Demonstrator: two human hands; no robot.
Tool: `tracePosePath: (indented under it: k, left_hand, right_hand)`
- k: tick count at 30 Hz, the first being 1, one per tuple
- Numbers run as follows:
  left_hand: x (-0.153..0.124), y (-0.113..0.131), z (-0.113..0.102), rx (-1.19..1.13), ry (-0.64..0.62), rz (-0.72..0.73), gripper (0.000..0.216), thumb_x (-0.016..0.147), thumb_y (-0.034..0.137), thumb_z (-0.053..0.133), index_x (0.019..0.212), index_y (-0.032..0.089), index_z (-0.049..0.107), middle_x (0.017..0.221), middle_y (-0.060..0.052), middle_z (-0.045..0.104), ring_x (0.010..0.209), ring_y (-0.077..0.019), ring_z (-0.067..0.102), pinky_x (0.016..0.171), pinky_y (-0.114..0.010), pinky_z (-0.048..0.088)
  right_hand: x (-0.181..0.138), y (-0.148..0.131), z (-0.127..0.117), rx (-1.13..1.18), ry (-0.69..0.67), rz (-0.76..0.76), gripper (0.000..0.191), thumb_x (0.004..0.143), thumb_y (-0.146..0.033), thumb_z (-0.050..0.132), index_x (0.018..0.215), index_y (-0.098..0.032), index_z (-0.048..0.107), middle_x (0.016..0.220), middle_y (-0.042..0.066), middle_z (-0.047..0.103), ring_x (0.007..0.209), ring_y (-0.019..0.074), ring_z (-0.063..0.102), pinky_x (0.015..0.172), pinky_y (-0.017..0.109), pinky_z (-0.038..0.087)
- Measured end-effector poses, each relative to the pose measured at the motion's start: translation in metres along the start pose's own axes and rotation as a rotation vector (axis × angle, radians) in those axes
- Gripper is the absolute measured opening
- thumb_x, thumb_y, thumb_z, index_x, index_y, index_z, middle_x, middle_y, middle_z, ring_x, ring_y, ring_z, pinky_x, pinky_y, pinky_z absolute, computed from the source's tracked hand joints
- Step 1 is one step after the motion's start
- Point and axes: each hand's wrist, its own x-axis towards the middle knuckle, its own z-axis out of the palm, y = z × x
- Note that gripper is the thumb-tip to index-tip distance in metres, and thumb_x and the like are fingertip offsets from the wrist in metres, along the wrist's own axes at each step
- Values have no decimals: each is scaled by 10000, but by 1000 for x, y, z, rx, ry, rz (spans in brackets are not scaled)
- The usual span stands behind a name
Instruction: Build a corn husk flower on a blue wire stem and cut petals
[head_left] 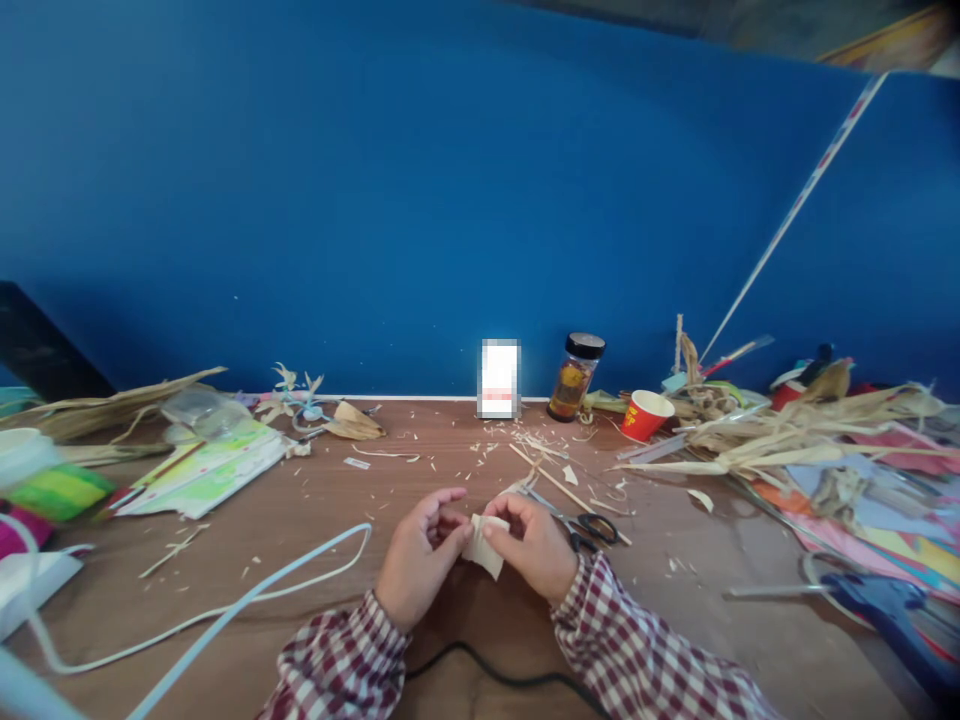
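Observation:
A small pale piece of dried corn husk [486, 556] is held low over the front middle of the table. My right hand [531, 545] pinches its upper right part between thumb and forefinger. On the other side, my left hand [424, 555] has thumb and finger closed at the husk's left edge, the other fingers curled and partly hidden. Just beyond my right hand lie black-handled scissors [596, 530], their blades partly covered by the hand. A thin stick [566, 490] and pale scraps are scattered behind them.
A bright phone-like screen [499, 378], a dark-lidded jar [576, 380] and a red paper cup [645, 416] stand at the back. Dried husks [780, 430] pile up right, near a blue glue gun [877, 600]. A painted sheet [202, 470] and white cable [285, 570] lie left.

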Motion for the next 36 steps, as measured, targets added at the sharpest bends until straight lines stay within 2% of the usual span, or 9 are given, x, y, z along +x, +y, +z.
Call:
tracePosePath:
  k: [2,4,9,13,18,23,27,36]
  left_hand:
    - [-2,-2,2,42,62,52,385,655,337,672,989,172,574,845,-51,640,717,-172,613,669,-300,506]
    - [-3,-4,4,86,53,88,392,608,340,718,944,177,598,881,-65,651,736,-185,620,682,-309,514]
    - [-4,-6,3,113,2,99,308,651,333,688,909,172,642,790,-62,678,686,-184,626,644,-290,513]
    - [-2,-3,2,138,-13,96,242,723,313,613,911,171,667,820,-74,697,728,-196,642,674,-290,506]
    - [-4,-6,3,184,-9,87,245,749,305,579,929,175,682,762,-56,704,707,-199,646,668,-287,496]
    - [-5,-8,4,223,-11,78,251,754,319,570,915,168,690,736,-54,703,682,-196,645,631,-269,488]
    - [-6,-5,4,263,-17,69,256,768,339,547,875,158,693,733,-57,702,680,-190,642,627,-260,481]
    - [-7,-5,5,343,-14,97,240,777,343,515,758,165,676,658,-32,680,588,-158,594,548,-227,428]
  right_hand:
    - [0,1,2,38,9,5,108,748,-291,580,738,-184,574,604,-29,537,537,103,465,503,212,355]
    - [0,2,3,44,22,13,125,745,-306,587,726,-185,565,602,-29,535,540,104,469,509,214,361]
    - [0,4,2,17,31,23,140,750,-325,591,735,-188,570,606,-24,541,537,108,469,504,217,361]
    - [-2,-2,2,-66,30,-8,124,768,-300,567,813,-196,618,661,0,593,576,126,501,519,225,369]
    - [-5,-13,1,-253,84,-35,117,762,-286,564,756,-204,648,624,1,607,542,129,486,507,235,348]
    - [-6,-17,1,-318,104,-62,98,751,-265,572,725,-201,641,643,2,623,564,132,512,533,237,363]
    - [-8,-18,3,-369,110,-68,91,753,-252,566,726,-196,632,650,-1,621,598,135,536,553,232,371]
    - [-11,-22,4,-549,122,-191,72,754,-168,536,725,-189,599,692,-3,594,651,128,528,597,232,359]
